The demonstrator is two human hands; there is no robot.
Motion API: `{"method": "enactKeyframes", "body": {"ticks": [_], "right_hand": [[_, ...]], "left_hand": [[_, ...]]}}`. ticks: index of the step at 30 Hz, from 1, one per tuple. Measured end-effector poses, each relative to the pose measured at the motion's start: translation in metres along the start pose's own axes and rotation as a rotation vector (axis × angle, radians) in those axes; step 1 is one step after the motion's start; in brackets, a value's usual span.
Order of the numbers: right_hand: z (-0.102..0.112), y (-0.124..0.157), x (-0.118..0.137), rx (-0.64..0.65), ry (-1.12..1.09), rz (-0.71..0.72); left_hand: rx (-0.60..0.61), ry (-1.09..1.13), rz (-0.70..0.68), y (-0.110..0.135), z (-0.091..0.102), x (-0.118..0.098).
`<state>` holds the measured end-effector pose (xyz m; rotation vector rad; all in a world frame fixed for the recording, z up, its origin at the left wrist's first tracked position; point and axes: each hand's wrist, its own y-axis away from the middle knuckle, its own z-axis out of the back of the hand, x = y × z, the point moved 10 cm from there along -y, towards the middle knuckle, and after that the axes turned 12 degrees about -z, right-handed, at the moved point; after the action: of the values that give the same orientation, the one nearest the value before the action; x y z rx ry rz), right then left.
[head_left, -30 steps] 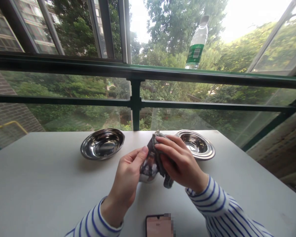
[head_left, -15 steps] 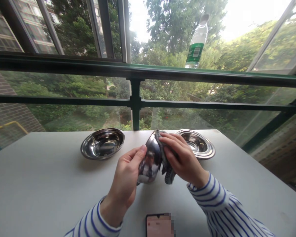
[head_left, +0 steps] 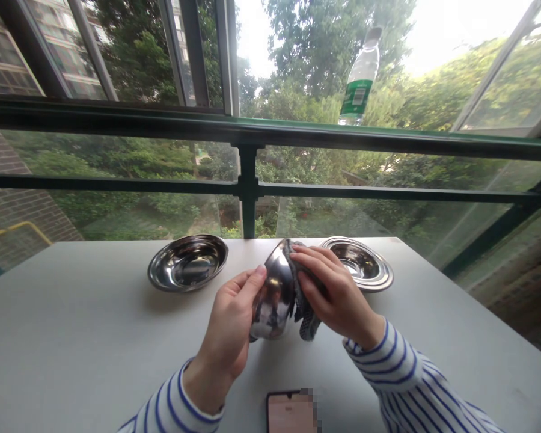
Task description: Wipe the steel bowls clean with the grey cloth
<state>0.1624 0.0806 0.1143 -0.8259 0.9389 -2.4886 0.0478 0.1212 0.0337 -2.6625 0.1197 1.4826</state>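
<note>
My left hand grips a small shiny steel bowl, tilted on its side just above the white table. Its polished outside faces me. My right hand presses a grey patterned cloth against the bowl's right side, fingers closed over the cloth. Part of the cloth hangs below my palm. Two more steel dishes rest on the table behind: a round one to the left and a wide-rimmed one just behind my right hand.
A phone lies at the near table edge between my striped sleeves. A green metal railing with glass panels runs behind the table. A plastic water bottle stands on the top rail at the right.
The cloth slid off the bowl's front toward its right side, uncovering the shiny outside. My right hand shifted slightly right and down; my left hand kept its grip.
</note>
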Motion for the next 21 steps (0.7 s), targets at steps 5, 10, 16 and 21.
{"method": "enactKeyframes", "body": {"ticks": [5,10,16,21], "right_hand": [[-0.007,0.007,0.023,0.056,0.062,0.169],[0.002,0.0,0.004,-0.012,0.004,0.014],[-0.003,0.006,0.021,0.037,0.01,0.157],[0.0,0.003,0.014,0.002,-0.011,0.083]], "left_hand": [[0.034,0.037,-0.026,-0.001,-0.003,-0.002],[0.023,0.01,-0.004,0.0,-0.003,0.0],[0.041,0.023,-0.03,0.0,-0.003,-0.002],[0.05,0.001,-0.04,0.0,-0.003,-0.002]]}}
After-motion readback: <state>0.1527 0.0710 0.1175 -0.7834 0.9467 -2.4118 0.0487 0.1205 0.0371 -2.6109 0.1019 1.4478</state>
